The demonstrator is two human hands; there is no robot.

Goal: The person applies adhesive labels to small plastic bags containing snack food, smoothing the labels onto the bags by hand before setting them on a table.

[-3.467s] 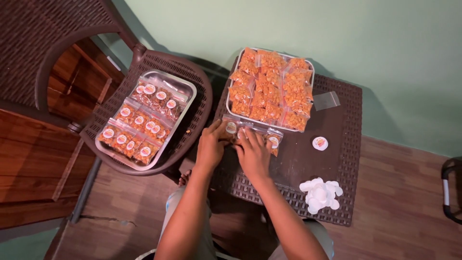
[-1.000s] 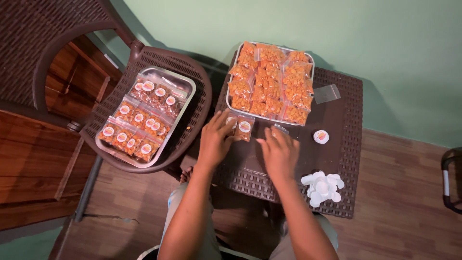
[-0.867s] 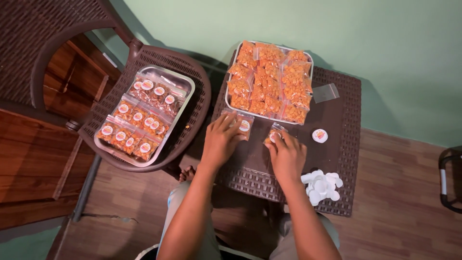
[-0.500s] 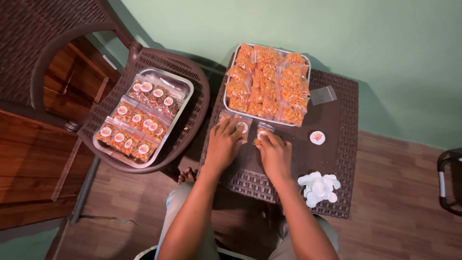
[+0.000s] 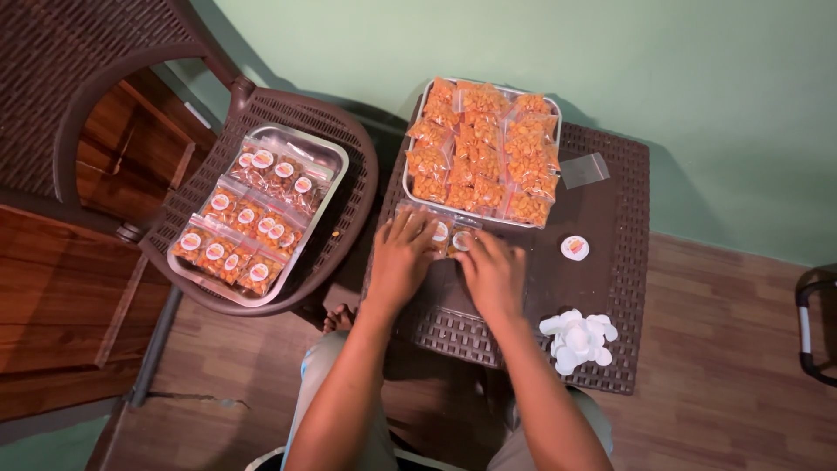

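My left hand (image 5: 403, 255) lies with spread fingers on a small clear snack packet (image 5: 438, 232) bearing a round sticker, at the table's near-left part. My right hand (image 5: 493, 272) is beside it, fingertips pressing on a second stickered packet (image 5: 462, 241). Both packets lie just in front of a metal tray (image 5: 410, 174) filled with several sealed packets of orange snack (image 5: 485, 139). A loose round sticker (image 5: 575, 248) lies on the table to the right of my right hand.
A dark brown woven table (image 5: 610, 288) carries the tray, an empty clear bag (image 5: 584, 169) and a pile of white sticker backings (image 5: 579, 340). On a brown chair (image 5: 349, 183) at left sits a second metal tray (image 5: 324, 150) with stickered packets (image 5: 248, 228).
My right hand went out to the right toward the loose sticker, then came back left to the packets beside my left hand. My left hand stayed on its packet.
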